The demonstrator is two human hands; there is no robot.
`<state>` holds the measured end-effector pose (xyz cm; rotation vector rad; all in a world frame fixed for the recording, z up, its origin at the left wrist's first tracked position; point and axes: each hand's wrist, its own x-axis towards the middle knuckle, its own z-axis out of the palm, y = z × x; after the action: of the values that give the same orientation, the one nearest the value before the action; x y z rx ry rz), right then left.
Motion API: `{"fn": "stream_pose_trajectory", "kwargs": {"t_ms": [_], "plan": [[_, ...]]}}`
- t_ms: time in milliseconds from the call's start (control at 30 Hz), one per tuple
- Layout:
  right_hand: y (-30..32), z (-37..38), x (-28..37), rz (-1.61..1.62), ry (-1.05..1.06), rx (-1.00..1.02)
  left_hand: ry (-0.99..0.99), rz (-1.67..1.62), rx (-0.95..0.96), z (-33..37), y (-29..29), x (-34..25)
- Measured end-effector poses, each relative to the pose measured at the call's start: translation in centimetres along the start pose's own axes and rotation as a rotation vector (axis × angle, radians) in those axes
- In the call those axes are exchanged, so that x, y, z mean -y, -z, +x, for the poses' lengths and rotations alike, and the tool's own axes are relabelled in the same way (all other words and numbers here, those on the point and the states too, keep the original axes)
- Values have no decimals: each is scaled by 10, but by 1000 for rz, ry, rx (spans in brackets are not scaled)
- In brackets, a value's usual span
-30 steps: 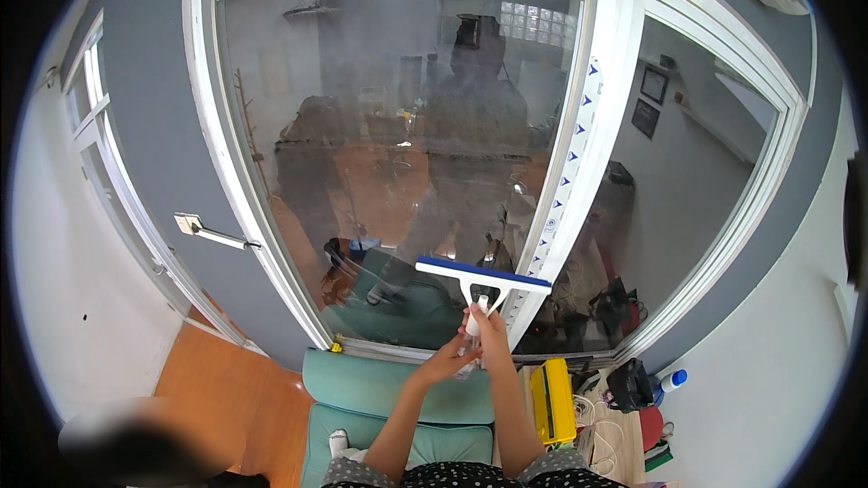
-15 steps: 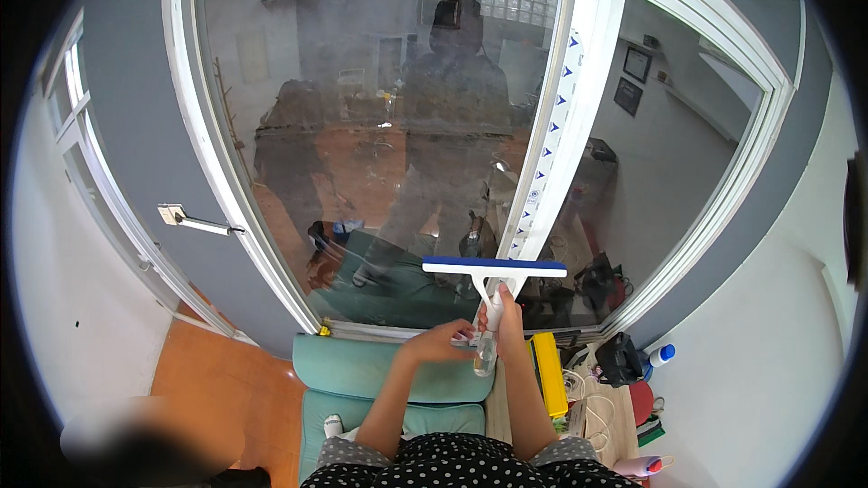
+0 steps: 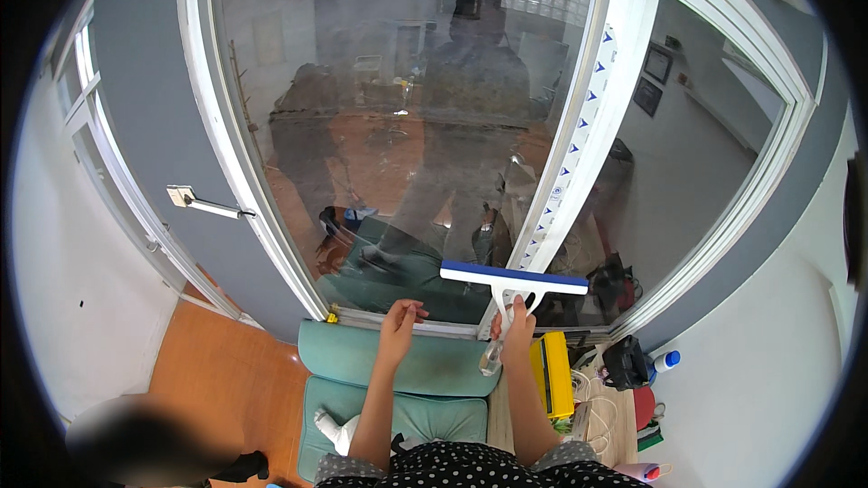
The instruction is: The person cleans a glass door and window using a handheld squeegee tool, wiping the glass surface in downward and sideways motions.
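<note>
A squeegee with a blue-edged blade, a white frame and a clear bottle as its handle is gripped in my right hand. Its blade stands crosswise in front of the lower window, tilted a little down to the right; I cannot tell whether it touches the glass. The bottle end shows below my fingers. To the left, my left hand is raised before the window's lower edge, fingers loosely bent and nothing visible in them. The large window pane looks hazy and streaked, with reflections in it.
Below the window is a green cushioned seat, with a white-socked foot on it. At right a wooden top carries a yellow box, cables, a black bag and a blue-capped bottle. A window stay juts out at left.
My left hand has moved away from the bottle, leftward and up. The squeegee, still in my right hand, has shifted slightly and tilted. The view has shifted, and the socked foot shows more.
</note>
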<state>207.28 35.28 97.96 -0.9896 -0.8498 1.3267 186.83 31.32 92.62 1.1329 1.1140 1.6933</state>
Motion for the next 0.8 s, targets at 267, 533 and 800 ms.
{"fn": "stream_pose_trajectory", "kwargs": {"t_ms": [267,533,800], "plan": [[-1,-12,-20,57,49,-69,81,28,-87,-8,33,16],[-51,-20,-23,67,36,-146,108,10,-68,8,77,0],[-132,-27,-58,95,48,-79,71,81,-99,25,174,-32]]}}
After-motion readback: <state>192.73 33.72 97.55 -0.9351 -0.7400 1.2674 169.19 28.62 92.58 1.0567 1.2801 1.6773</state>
